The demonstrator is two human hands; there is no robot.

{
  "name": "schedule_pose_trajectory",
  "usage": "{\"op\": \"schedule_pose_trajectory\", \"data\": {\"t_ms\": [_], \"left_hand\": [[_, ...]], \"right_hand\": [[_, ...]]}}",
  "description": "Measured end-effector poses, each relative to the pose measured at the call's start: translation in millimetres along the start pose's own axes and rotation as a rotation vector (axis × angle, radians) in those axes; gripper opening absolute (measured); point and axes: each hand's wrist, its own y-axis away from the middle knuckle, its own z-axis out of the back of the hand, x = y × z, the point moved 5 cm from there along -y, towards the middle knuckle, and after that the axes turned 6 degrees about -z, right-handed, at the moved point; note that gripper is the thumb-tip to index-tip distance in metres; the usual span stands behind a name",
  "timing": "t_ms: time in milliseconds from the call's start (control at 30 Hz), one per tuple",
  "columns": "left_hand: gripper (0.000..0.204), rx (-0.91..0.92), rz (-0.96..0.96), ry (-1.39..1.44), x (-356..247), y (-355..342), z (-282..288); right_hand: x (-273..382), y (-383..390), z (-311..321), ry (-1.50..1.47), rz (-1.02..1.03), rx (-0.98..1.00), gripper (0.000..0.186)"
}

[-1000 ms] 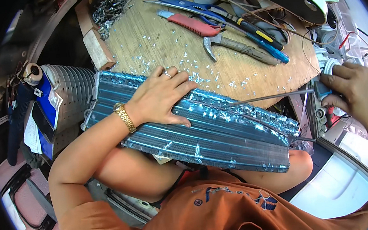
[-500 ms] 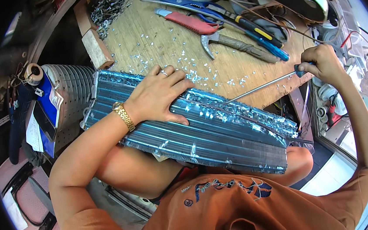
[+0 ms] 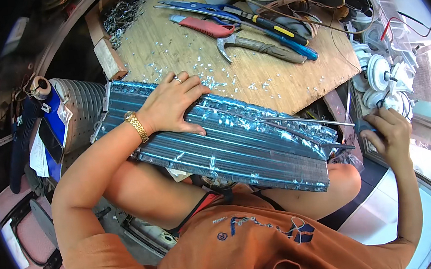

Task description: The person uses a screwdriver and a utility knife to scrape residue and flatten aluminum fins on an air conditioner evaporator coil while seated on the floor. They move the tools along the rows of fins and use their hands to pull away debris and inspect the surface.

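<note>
Beyond the left hand (image 3: 177, 104), the wooden board (image 3: 313, 82) is strewn with shiny scraps (image 3: 216, 84) and, farther off, taken up by a hammer (image 3: 264, 49) and a red cutter (image 3: 208, 27). Its right edge is bordered by white plastic parts (image 3: 378, 73) beyond the right hand (image 3: 392, 132). The finned metal block (image 3: 242, 150) is covered at its far edge by the left hand, fingers loosely spread. A screwdriver (image 3: 327, 122) is gripped by the handle in the right hand, its shaft reaching over the block.
</note>
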Motion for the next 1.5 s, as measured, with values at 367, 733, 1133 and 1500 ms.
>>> {"op": "schedule_pose_trajectory", "data": {"t_ms": [367,733,1133,1500], "left_hand": [[0.101,0.026,0.001,0.033,2,3,-3],[0.097,-0.008,-0.011,0.083,2,3,-4],[0.1,0.007,0.024,0.02,-6,-2,3],[0.077,0.081,-0.136,-0.126,-25,-1,7]], "right_hand": [[85,-4,36,0.326,0.022,0.112,0.042],[-2,-105,-8,-0.068,-0.037,0.408,0.042],[-77,-53,-125,-0.41,-0.14,0.313,0.029],[-59,-21,-127,-0.981,-0.315,-0.603,0.044]]}}
